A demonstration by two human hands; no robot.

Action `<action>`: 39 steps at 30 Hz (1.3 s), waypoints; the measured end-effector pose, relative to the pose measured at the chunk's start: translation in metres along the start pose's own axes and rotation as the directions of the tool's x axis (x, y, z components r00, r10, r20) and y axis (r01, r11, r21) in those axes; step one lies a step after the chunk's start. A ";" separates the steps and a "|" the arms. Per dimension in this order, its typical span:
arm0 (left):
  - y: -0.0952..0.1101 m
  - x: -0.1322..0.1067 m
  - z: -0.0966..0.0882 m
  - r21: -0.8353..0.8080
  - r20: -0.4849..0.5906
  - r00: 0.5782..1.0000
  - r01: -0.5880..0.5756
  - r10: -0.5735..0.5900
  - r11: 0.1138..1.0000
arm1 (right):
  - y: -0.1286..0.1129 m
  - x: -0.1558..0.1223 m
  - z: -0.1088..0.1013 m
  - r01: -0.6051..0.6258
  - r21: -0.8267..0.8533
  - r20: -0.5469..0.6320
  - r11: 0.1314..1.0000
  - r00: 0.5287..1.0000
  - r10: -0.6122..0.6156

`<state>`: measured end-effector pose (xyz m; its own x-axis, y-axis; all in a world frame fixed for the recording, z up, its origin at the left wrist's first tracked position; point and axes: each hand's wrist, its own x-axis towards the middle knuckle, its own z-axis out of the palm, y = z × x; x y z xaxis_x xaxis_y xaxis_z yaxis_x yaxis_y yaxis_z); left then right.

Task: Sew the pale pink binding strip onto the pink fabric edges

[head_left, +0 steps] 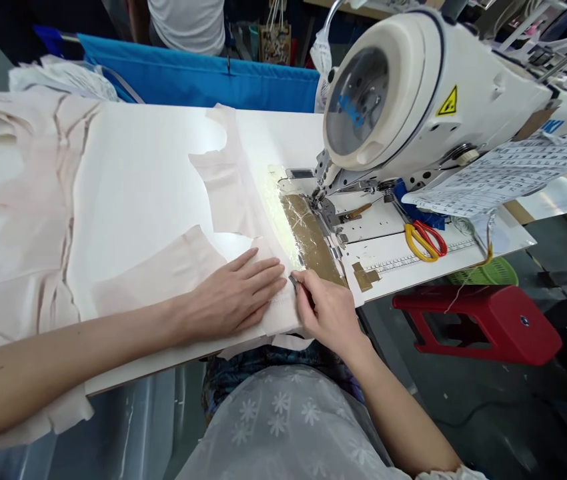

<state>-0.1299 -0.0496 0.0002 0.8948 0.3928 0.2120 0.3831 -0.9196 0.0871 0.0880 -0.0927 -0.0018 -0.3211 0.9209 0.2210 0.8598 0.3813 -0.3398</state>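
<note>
A: What is nearest, and what could go wrong there?

B: A strip of pale cloth (291,342) hangs past the table's near edge; I'd judge that a snag on it could pull the layers askew.

A: And the hands?

B: The left hand (238,290) lies palm down, fingers outstretched, pressing the pale pink fabric (236,200) and gripping nothing that I can see; the right hand (331,310) is curled just beside it, thumb and forefinger pinching a small dark tool (293,280), too small to name; if its end is sharp, a slip could nick the cloth or the left fingertips nearby.

A: Farther off?

B: The sewing machine (473,107) stands to the right; a loose edge straying under it might catch.

A: Which way do things point?

B: The tool's exposed end points away and leftward, towards the left fingertips; the fabric lies on the white tabletop (138,167), left of the machine, its long axis running from under the hands to the far edge, leaning left as it goes; another part spreads leftward, though I cannot tell whether it is the same piece.
</note>
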 end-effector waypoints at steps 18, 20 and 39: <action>0.003 0.003 0.004 0.001 -0.002 1.000 -0.005 0.005 1.000 | 0.005 -0.008 -0.014 0.004 0.057 0.067 0.998 0.998 -0.008; 0.002 0.003 0.005 0.008 0.002 1.000 -0.016 0.016 1.000 | 0.010 -0.018 -0.023 -0.039 0.127 0.133 0.991 0.991 0.022; 0.001 0.002 0.007 0.045 -0.010 0.995 -0.100 0.100 0.994 | 0.004 -0.022 -0.006 0.030 -0.001 -0.032 1.000 0.999 -0.030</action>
<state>-0.1261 -0.0498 -0.0057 0.9265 0.2984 0.2293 0.3016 -0.9532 0.0217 0.1008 -0.1113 -0.0030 -0.3335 0.9061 0.2604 0.8502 0.4084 -0.3322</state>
